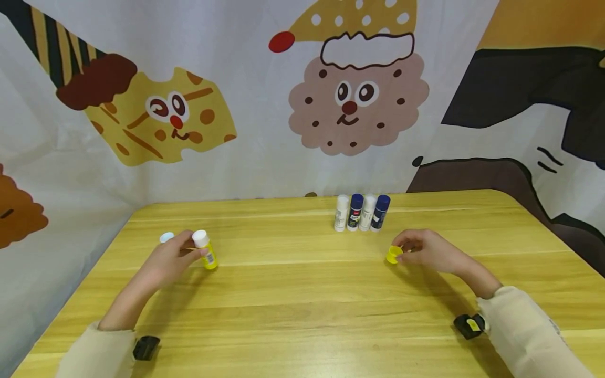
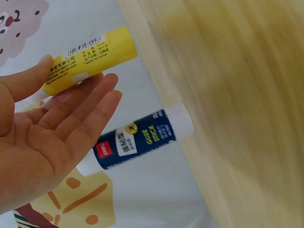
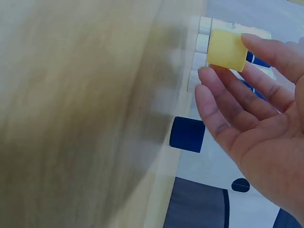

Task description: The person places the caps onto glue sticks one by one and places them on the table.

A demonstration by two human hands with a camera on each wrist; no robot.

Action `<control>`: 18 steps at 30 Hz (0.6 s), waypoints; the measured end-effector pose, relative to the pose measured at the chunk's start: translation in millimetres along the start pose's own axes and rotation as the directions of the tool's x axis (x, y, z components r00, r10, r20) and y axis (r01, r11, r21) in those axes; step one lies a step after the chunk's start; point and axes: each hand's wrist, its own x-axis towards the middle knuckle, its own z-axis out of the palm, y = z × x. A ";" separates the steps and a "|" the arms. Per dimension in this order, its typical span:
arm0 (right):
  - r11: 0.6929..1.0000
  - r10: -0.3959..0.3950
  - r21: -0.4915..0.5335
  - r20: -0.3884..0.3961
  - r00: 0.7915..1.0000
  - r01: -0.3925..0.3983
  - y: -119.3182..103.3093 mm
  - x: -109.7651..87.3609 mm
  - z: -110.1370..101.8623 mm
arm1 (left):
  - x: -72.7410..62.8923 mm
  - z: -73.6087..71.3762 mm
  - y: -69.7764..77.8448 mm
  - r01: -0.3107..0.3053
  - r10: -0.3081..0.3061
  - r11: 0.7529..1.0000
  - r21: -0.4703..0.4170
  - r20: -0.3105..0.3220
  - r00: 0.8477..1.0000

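Note:
My left hand (image 1: 172,260) pinches a yellow glue stick (image 1: 208,257) with a white top between thumb and fingers. The stick is roughly upright, and I cannot tell whether its base touches the table. Beyond that hand stands a navy glue stick (image 2: 135,141) with white ends; in the head view only its pale top (image 1: 166,237) shows. On the other side, my right hand (image 1: 427,252) pinches a yellow cap (image 3: 227,50) between thumb and fingers. A navy cap (image 3: 187,134) stands on the table beyond the right hand, hidden in the head view.
Several white and navy glue sticks (image 1: 361,213) stand in a row near the back of the wooden table (image 1: 302,315). Behind the table's far edge hangs a cloth (image 1: 255,105) printed with cartoon figures.

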 end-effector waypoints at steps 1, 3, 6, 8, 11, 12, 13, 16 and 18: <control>1.000 0.005 0.008 -0.001 1.000 -0.005 -0.4 0.3 -0.2 | -0.1 0.3 1.8 -0.007 0.007 1.000 -0.002 -0.005 1.000; 1.000 0.006 0.022 0.001 1.000 -0.006 -1.4 1.3 -0.6 | -0.3 1.1 5.4 -0.023 0.023 1.000 -0.003 -0.012 1.000; 0.999 0.012 0.039 0.004 1.000 -0.012 -4.8 3.0 -0.6 | -0.8 2.5 11.5 -0.045 0.045 0.999 -0.011 -0.011 0.999; 0.999 0.006 0.051 0.005 1.000 -0.006 -7.9 4.2 -0.4 | -1.3 3.6 15.7 -0.060 0.060 0.998 -0.016 -0.006 0.998; 0.997 -0.011 0.076 0.012 1.000 0.010 -12.2 6.1 0.1 | -2.3 5.5 21.7 -0.083 0.083 0.996 -0.029 0.000 0.997; 0.996 -0.016 0.087 0.016 1.000 0.015 -13.3 6.8 0.4 | -2.3 6.2 23.4 -0.091 0.091 0.995 -0.030 -0.001 0.996; 0.996 -0.026 0.088 0.016 1.000 0.024 -14.2 7.7 0.8 | -2.3 7.0 25.1 -0.098 0.098 0.995 -0.034 -0.001 0.995; 0.995 -0.047 0.091 0.021 0.999 0.045 -15.1 10.4 2.6 | -1.6 9.2 30.1 -0.114 0.114 0.992 -0.048 -0.006 0.993; 0.994 -0.058 0.091 0.023 0.998 0.056 -15.2 12.0 4.3 | -0.8 10.7 33.1 -0.118 0.117 0.992 -0.051 -0.007 0.993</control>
